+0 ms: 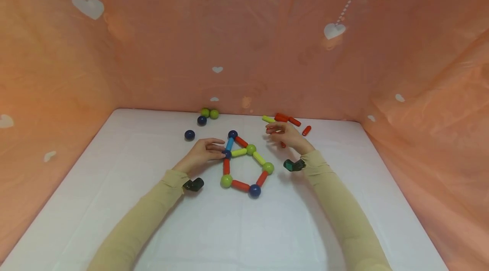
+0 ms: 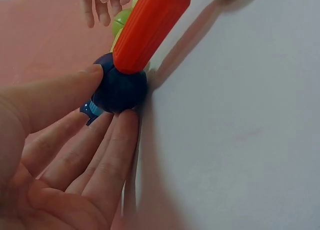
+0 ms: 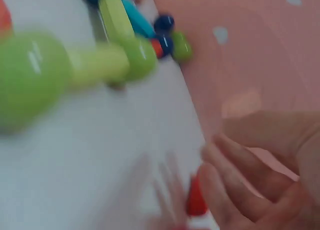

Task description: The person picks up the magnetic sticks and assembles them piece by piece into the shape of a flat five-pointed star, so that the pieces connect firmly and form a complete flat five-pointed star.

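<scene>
My left hand (image 1: 201, 154) pinches a dark blue ball (image 2: 120, 87) between thumb and fingers. That ball belongs to a flat figure of balls and rods on the table, a five-sided ring with a triangle at its upper left. A red rod (image 2: 150, 32), a yellow rod (image 1: 239, 152) and a light blue rod (image 1: 230, 144) meet at the held ball. Green balls (image 1: 268, 168) and another blue ball (image 1: 254, 190) form other corners. To the right of the figure, my right hand (image 1: 287, 135) hovers with loosely bent fingers, holding nothing, close to loose red rods (image 3: 196, 197).
Loose red rods (image 1: 294, 121) and a yellow rod (image 1: 268, 119) lie at the back right. Two green balls (image 1: 214, 114) and two blue balls (image 1: 189, 135) sit at the back left. Pink cloth walls (image 1: 244, 50) enclose the white table (image 1: 229, 237) at the back and sides.
</scene>
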Action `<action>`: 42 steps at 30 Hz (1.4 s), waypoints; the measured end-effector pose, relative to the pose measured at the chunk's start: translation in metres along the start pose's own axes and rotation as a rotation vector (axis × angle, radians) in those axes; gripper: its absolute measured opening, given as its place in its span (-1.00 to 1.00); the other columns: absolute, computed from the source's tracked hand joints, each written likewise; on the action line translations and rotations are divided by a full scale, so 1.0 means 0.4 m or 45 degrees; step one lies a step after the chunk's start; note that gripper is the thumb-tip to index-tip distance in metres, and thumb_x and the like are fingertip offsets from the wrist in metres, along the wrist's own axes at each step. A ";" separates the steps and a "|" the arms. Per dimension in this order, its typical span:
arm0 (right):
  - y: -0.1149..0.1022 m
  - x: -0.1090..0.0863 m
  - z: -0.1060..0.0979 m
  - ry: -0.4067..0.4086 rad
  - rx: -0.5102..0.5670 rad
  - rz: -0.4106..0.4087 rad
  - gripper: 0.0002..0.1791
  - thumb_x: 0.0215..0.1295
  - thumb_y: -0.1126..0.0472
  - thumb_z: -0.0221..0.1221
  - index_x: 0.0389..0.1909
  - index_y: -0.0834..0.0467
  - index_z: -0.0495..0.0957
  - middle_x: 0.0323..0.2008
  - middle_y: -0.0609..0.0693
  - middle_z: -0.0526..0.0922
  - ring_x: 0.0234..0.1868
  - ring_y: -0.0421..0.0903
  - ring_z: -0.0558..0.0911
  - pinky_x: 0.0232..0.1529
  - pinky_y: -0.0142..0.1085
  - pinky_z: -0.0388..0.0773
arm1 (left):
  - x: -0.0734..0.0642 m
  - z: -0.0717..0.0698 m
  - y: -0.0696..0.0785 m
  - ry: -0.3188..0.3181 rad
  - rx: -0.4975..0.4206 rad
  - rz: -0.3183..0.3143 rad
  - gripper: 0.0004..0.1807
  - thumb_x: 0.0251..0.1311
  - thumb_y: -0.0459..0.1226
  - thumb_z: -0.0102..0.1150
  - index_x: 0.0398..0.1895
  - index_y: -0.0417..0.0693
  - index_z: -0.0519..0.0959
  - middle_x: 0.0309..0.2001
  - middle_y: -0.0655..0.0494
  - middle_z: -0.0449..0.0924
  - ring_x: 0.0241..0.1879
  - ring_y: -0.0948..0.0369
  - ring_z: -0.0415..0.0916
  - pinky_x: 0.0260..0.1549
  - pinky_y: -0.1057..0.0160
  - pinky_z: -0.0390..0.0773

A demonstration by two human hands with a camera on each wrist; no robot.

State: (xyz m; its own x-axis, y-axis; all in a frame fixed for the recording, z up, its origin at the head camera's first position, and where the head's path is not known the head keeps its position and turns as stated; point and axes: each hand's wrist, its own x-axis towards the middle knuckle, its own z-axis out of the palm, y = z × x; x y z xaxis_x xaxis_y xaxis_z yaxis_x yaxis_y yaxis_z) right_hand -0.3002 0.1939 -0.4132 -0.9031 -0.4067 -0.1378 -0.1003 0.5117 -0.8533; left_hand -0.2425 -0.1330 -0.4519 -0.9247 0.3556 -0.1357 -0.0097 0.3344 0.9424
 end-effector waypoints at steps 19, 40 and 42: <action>0.031 0.058 -0.007 0.183 -0.368 -0.023 -0.54 0.36 0.41 0.22 0.27 0.28 0.50 0.17 0.25 0.60 0.16 0.20 0.59 0.25 0.00 0.60 | 0.006 0.005 -0.001 0.006 -0.004 0.008 -0.51 0.33 -0.39 0.25 0.31 -0.29 0.45 0.17 -0.28 0.62 0.15 -0.02 0.65 0.18 0.13 0.64; 0.016 0.054 0.019 0.020 -0.501 -0.035 -0.61 0.36 0.47 0.15 0.17 0.25 0.61 0.18 0.20 0.63 0.23 0.15 0.53 0.34 0.01 0.53 | 0.002 -0.003 -0.004 -0.001 0.001 0.011 -0.53 0.35 -0.40 0.22 0.30 -0.30 0.45 0.19 -0.28 0.61 0.18 -0.04 0.61 0.20 0.13 0.63; 0.008 0.052 0.022 -0.004 -0.495 -0.075 -0.63 0.35 0.47 0.17 0.15 0.24 0.63 0.15 0.19 0.66 0.20 0.15 0.56 0.31 0.00 0.55 | 0.002 -0.004 -0.002 -0.001 0.001 0.015 -0.53 0.35 -0.40 0.22 0.30 -0.30 0.45 0.19 -0.28 0.61 0.19 -0.05 0.60 0.20 0.13 0.63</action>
State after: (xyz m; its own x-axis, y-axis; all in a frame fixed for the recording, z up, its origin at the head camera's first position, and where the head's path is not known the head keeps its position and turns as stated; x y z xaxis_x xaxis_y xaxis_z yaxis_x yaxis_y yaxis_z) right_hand -0.3157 0.1806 -0.4230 -0.8900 -0.4456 -0.0964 -0.3027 0.7357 -0.6059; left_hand -0.2437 -0.1345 -0.4524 -0.9243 0.3605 -0.1249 0.0016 0.3311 0.9436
